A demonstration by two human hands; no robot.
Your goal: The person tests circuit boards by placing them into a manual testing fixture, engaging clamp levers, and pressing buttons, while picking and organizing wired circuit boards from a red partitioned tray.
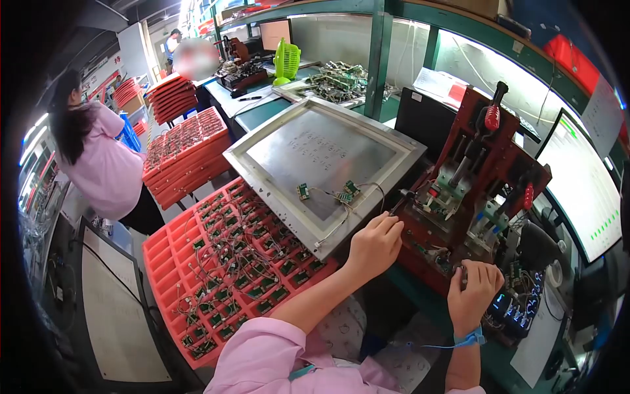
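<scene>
My left hand point(375, 244) is closed at the left edge of a dark red test fixture point(420, 226), its fingertips next to a small dark rod point(401, 202); what it grips is hidden. At the fixture's front edge, my right hand point(474, 292) has its fingers curled round a small dark piece that I cannot make out. A blue wrist strap point(470, 339) circles the right wrist. The fixture carries toggle clamps with red handles point(492, 118). Beside my left hand, small green circuit boards with wires point(344, 196) lie on a metal-framed plate point(407, 146).
A red compartment tray point(157, 253) full of wired boards lies left of my arm. Stacked red trays point(187, 167) and a person in pink point(98, 157) are farther left. A monitor point(587, 190) and a lit blue display point(515, 305) stand right. A green fan point(287, 61) sits behind.
</scene>
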